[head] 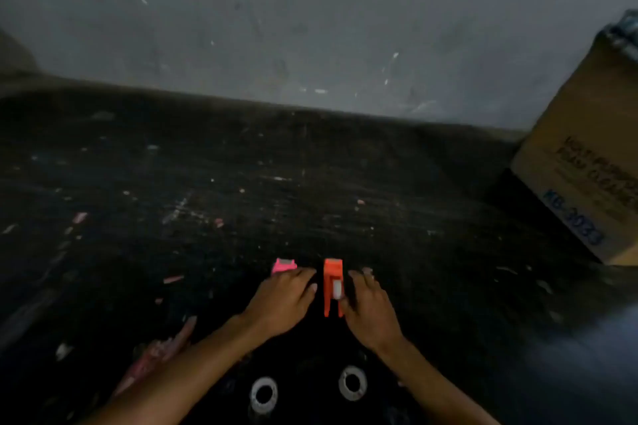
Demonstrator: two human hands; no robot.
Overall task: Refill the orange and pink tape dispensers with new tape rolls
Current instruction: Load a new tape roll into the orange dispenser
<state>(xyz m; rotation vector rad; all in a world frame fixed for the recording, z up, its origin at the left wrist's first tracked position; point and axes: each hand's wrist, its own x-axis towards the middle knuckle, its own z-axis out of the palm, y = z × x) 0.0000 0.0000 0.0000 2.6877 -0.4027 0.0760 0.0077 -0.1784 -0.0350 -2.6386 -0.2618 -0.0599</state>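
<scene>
An orange tape dispenser [332,281] lies on the dark table between my hands, with a white core showing in its middle. A pink tape dispenser [283,266] sits just left of it, mostly covered by my left hand [284,300], which rests flat on top of it. My right hand [371,310] lies palm down against the right side of the orange dispenser, thumb touching it. Two tape rolls lie near the front edge: one roll [264,394] under my left forearm, the other roll [353,382] beside my right forearm. The picture is dim and blurred.
A cardboard box [587,162] with blue print stands at the right against the grey wall [310,28]. The dark table [207,200] is scratched and dotted with scraps. A pinkish strip of debris [155,355] lies at the left of my left forearm.
</scene>
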